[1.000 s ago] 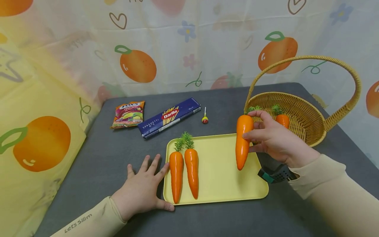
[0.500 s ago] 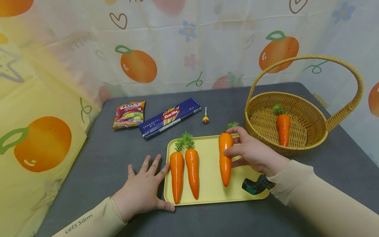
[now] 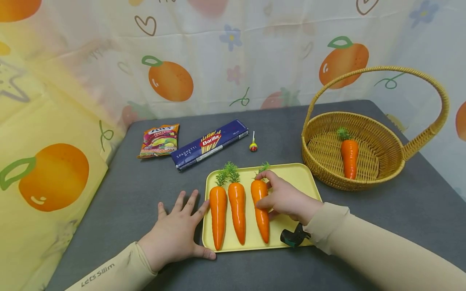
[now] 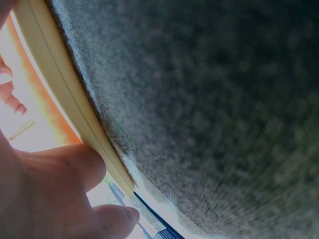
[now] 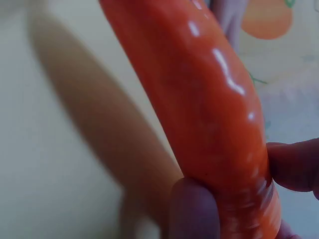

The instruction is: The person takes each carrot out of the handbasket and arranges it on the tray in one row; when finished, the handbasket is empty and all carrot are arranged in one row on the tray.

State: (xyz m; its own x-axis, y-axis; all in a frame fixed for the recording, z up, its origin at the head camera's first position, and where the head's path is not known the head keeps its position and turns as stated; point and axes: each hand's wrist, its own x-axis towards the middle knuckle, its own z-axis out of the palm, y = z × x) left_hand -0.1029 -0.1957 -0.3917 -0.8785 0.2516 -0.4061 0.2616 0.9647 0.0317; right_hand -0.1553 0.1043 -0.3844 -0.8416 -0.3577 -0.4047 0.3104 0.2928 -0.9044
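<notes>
My right hand [image 3: 287,199] pinches an orange carrot [image 3: 263,222] with a green leafy top over the middle of the yellow tray [image 3: 296,174]. In the right wrist view, a thumb and finger press on both sides of this carrot [image 5: 204,94], and its shadow falls on the tray. Two more carrots, one at the far left [image 3: 217,218] and another beside it [image 3: 237,214], lie side by side on the tray. My left hand [image 3: 174,236] rests with spread fingers at the tray's left edge. The left wrist view shows fingers touching the tray rim [image 4: 65,89].
A wicker basket [image 3: 329,180] with a tall handle stands at the right, with one carrot [image 3: 350,159] inside. Behind the tray lie a blue spaghetti box [image 3: 209,145], a lollipop [image 3: 253,146] and a candy bag [image 3: 159,140]. A patterned curtain [image 3: 204,48] hangs behind the grey table.
My right hand has carried the carrot left and down from beside the basket to the middle of the tray, near the other two. My left hand has stayed in place.
</notes>
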